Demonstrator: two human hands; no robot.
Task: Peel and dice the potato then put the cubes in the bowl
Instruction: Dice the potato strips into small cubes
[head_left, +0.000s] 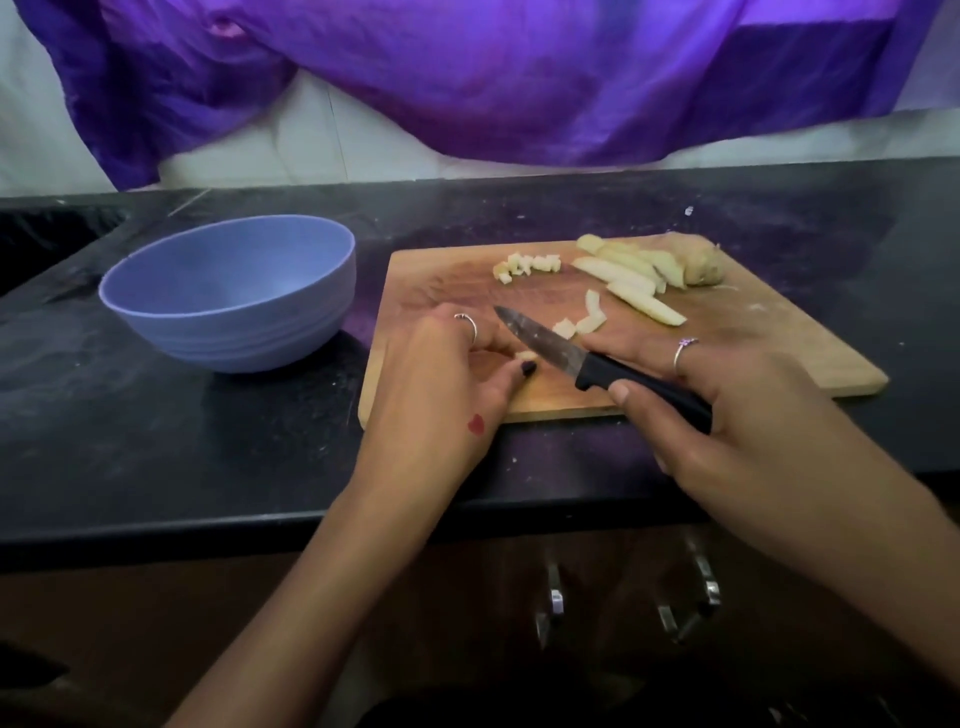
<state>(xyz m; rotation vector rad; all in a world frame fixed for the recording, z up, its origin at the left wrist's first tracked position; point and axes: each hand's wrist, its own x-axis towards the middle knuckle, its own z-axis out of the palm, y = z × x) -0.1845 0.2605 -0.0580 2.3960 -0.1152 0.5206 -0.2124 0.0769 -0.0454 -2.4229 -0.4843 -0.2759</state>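
— black stone counter (156, 467) runs the full width, its front edge crossing under both forearms. what sits near that edge?

— a wooden board (441, 270), set at a slant. its near left corner comes close to the counter's front edge; the far right corner points off toward the back.

— and the bowl?

— blue bowl (228, 296), just left of the board, nothing in it. bare counter lies in front of it and to its left.

— hands?

— right hand (737, 410) is wrapped round the black handle of a knife (550, 348), thumb on top, blade lying low and pointing left across the board's near part. left hand (447, 374) curls at the board's near left, fingertips pinching a small potato piece (525, 356) right beside the blade.

— rest of the potato?

— cubes (530, 265) in a little heap near the far edge. long strips (628, 275) at the far right, close to that edge. two or three cut bits (582, 322) just past the knife tip side. bare wood lies between the heap and the hands.

— behind?

— purple cloth (493, 78) hangs over a pale wall.
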